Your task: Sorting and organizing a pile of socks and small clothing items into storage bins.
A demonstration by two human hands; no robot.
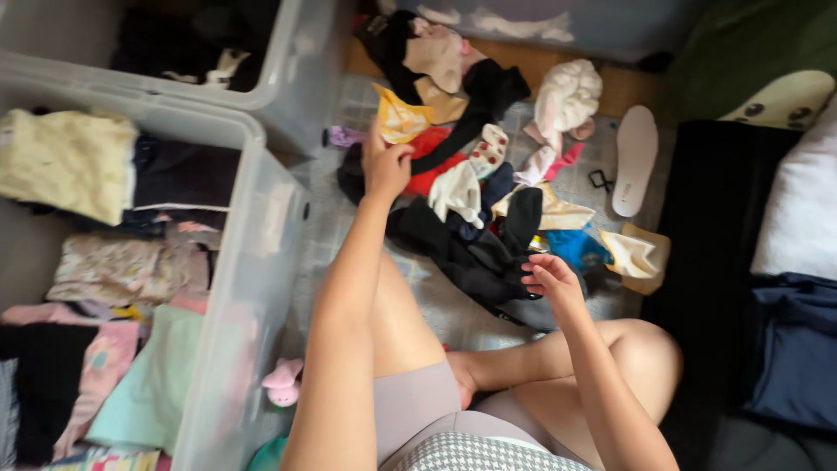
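The left hand [385, 166] is closed on the lower edge of a yellow sock [401, 115], pinching it between thumb and fingers and holding it up above the heap of clothes [475, 205] on the floor. The sock is crumpled, so its full shape is hard to make out, and the fingers hide its bottom edge. The right hand [551, 281] is loosely curled with nothing in it, hovering at the near edge of the heap, just above a black garment [471, 253]; whether the fingertips touch the cloth cannot be told.

The heap lies on a pale mat in front of the person's crossed legs. In it show a red piece [433, 157], a white sock with red dots [488, 148], a fluffy cream piece [568, 94], a blue piece [574, 247] and a beige cloth [638, 255], all tangled, with much of each buried under the others. A white insole [635, 159] lies flat just to the right of the heap, with a small black clip [600, 180] beside it.

To the left stands a clear plastic bin [253, 262] filled with folded clothes, a pale yellow one [65, 161] on top at the far end; its near end is cut off by the frame. A second clear bin [301, 61] behind it is also cut off, its dark contents unclear. A small pink thing [283, 382] lies by the left knee, too blurred to name. On the right, dark bedding [798, 349] runs out of view.
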